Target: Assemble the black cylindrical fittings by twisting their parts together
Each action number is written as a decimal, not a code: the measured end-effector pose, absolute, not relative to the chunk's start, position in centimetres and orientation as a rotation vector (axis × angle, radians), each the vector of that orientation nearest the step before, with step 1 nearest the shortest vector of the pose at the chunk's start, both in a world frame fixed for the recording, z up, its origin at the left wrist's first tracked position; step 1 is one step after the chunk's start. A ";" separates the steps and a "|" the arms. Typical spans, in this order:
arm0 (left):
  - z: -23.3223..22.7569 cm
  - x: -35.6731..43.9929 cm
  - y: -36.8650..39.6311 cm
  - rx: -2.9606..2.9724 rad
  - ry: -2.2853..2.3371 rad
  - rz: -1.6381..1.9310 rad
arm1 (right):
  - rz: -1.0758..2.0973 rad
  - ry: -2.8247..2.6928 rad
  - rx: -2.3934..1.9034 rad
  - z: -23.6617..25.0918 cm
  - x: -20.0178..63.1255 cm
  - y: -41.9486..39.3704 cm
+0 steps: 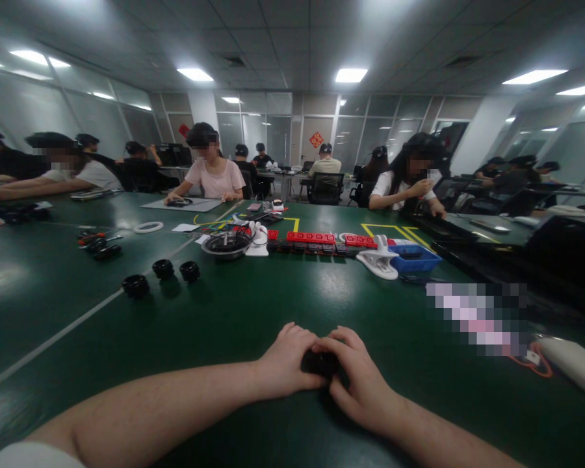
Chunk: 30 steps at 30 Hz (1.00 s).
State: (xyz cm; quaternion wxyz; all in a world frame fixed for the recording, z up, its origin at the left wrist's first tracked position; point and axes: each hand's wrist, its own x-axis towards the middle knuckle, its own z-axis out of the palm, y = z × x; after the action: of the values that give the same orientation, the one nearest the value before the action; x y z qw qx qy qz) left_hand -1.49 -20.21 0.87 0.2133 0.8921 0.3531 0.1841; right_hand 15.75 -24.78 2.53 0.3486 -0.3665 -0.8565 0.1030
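Green table (253, 305), shared workroom: left hand (287, 361) and right hand (358, 377) are closing together around a small black part (322, 363) near the front edge; advisable grip: even, both sides. Three black rings (163, 276) lying well apart.

Large green tabletop (253, 292) filled the lower frame, crossed by pale lines. Glass partition walls (273, 133) ran along the back. Ceiling panel lights (351, 75) glowed overhead. Black office chair (325, 188) stood centre background.
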 end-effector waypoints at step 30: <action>1.4 -1.6 -20.3 2.465 0.975 0.498 | 0.061 -2.044 -1.196 2.2 15.5 -24.3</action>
State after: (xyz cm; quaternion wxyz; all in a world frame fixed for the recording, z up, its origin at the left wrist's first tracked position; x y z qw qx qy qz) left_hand -1.58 -20.33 1.42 0.2206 0.8915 0.3525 0.1800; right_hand 15.45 -24.29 2.17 0.3770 -0.4675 -0.7992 0.0240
